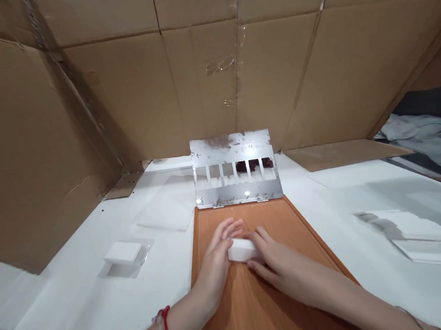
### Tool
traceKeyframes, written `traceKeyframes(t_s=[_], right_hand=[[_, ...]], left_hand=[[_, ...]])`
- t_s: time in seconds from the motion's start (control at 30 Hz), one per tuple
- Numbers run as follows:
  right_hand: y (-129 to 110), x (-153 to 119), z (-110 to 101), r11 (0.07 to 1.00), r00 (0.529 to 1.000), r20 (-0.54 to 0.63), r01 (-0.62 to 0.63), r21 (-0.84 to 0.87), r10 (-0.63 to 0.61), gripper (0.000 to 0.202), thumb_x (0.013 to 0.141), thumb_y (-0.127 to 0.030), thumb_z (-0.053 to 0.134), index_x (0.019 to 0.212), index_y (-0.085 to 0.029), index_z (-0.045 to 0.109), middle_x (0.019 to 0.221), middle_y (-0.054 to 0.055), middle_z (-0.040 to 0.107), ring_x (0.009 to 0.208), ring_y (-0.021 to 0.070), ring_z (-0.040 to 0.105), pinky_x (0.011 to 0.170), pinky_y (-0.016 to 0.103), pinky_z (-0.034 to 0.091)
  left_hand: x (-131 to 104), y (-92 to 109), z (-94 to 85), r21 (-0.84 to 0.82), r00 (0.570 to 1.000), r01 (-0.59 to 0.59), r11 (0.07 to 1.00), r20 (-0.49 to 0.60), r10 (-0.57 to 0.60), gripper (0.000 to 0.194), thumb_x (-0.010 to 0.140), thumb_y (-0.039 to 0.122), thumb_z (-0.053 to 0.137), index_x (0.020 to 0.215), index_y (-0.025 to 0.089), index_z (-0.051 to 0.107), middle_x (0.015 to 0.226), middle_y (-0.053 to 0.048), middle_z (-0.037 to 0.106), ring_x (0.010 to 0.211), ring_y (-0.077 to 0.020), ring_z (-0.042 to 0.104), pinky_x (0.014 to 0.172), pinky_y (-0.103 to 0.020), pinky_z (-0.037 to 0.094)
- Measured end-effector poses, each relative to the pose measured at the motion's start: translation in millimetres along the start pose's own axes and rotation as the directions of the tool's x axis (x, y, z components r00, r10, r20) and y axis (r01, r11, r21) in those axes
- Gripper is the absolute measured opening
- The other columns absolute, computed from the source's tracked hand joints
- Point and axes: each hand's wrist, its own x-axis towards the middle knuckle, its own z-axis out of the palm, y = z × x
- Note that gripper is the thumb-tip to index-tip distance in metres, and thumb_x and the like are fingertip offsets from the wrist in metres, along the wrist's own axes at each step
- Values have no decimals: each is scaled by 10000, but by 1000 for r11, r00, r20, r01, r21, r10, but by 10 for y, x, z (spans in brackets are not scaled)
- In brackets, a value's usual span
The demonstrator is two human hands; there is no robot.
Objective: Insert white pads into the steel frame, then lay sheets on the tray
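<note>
A small white rectangular block (240, 250), possibly a box or a squared stack of cards, is between my two hands above the brown wooden board (249, 295). My left hand (217, 254) presses against its left end, thumb at the top corner and fingers stretched beyond it. My right hand (275, 257) grips the right end, thumb near me and fingers on the far side. Behind the block, at the board's far edge, a metal frame plate (238, 194) with a row of rectangular openings stands tilted up, its surface marked with brown smears.
To the left, a white block-like stack (123, 252) lies on a clear plastic piece (145, 249). Fanned white cards or sheets (412, 228) rest on the right of the white table (322, 197). Cardboard walls (206, 84) close off the back and left side; cloth (424, 128) lies far right.
</note>
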Motion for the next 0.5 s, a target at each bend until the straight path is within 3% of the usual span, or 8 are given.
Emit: traceKeyframes(t_s=[0.17,0.33,0.43,0.5], right_hand=[[0,-20,98,998,1000,-28,2,-62,-4,102,1025,-226,331,1088,-214,411,989,61,532,709,202,569,623,335,375],[126,10,210,999,998,-55,17,-45,-19,129,1009,-170,291,1045,-224,402,928,58,547,714,210,574,621,334,380],[218,9,256,997,996,-77,41,-60,-45,162,1015,-203,288,947,-243,430,898,52,544,677,201,561,600,334,376],[240,-7,244,997,994,-94,50,-58,-56,174,1022,-263,328,906,-252,458,871,51,565,661,205,562,590,340,382]], left_hand=[[-7,-48,3,14,1000,7,1000,-25,-7,536,792,358,668,1289,206,537,1487,-127,540,1340,-280,508,1140,-393,332],[0,-104,4,-13,1000,8,1000,-30,-8,511,783,336,650,1260,190,539,1448,-150,565,1294,-286,548,1136,-414,343],[-37,-2,-27,32,999,-4,999,-31,5,433,778,267,586,1206,204,568,1416,-127,584,1300,-278,540,1133,-408,353],[-92,187,-116,190,998,-49,981,-29,55,394,777,218,548,1166,222,606,1383,-97,600,1337,-272,499,1134,-390,351]])
